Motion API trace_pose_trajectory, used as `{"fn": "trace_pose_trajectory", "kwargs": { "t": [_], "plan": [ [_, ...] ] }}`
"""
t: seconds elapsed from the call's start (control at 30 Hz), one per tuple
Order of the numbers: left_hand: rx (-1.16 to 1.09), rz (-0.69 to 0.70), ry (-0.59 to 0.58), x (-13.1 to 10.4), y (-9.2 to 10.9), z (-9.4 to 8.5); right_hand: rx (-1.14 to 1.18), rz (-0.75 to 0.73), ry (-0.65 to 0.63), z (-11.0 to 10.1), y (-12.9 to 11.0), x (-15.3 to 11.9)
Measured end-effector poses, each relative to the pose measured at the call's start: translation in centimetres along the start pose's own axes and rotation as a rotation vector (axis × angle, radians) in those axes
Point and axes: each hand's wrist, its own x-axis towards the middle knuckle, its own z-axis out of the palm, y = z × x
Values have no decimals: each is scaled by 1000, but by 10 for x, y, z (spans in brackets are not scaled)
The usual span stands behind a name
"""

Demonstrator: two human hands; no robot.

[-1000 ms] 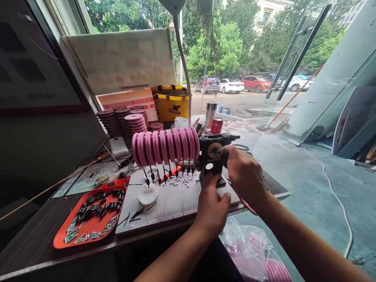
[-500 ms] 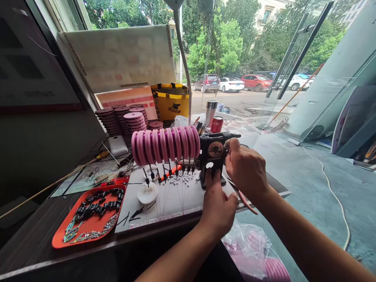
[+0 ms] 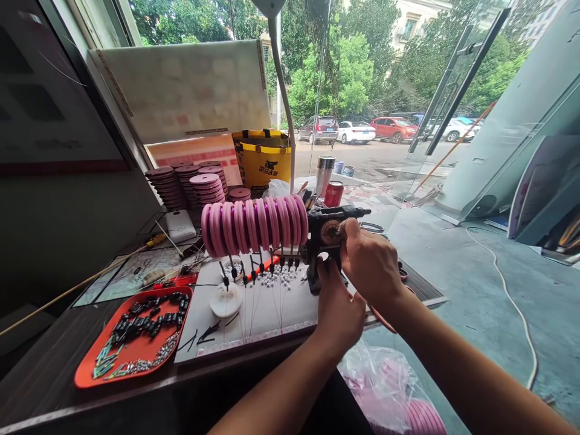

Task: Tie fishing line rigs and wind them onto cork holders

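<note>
Toward the right end of the dark wood-grain table (image 3: 38, 386), a black metal winder with a round dial (image 3: 336, 212) stands near the right edge of the flat white board (image 3: 270, 318), a row of grooved pink round spools (image 3: 255, 227) reaching leftward above the board's far part. The right hand (image 3: 374, 261) is curled tightly around the winder's mostly hidden crank knob; the left hand (image 3: 339, 297), fingers extended and thumb apart, rests against the winder's stand. An orange plastic tray (image 3: 136, 339) lies beside the board's left edge.
</note>
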Motion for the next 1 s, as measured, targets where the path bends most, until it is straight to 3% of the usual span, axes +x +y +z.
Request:
{"fn": "trace_pose_trajectory", "kwargs": {
  "t": [0.3, 0.47, 0.7, 1.0],
  "plan": [
    [17, 11, 20, 10, -1, 4, 64, 30, -35, 0, -3, 2],
    [-48, -19, 9, -8, 2, -6, 187, 65, -109, -11, 2, -4],
    [-370, -303, -212, -35, -7, -31, 752, 111, -256, -17, 22, -33],
    [-197, -124, -46, -16, -11, -23, 283, 229, -253, -18, 1, -1]
  ]
}}
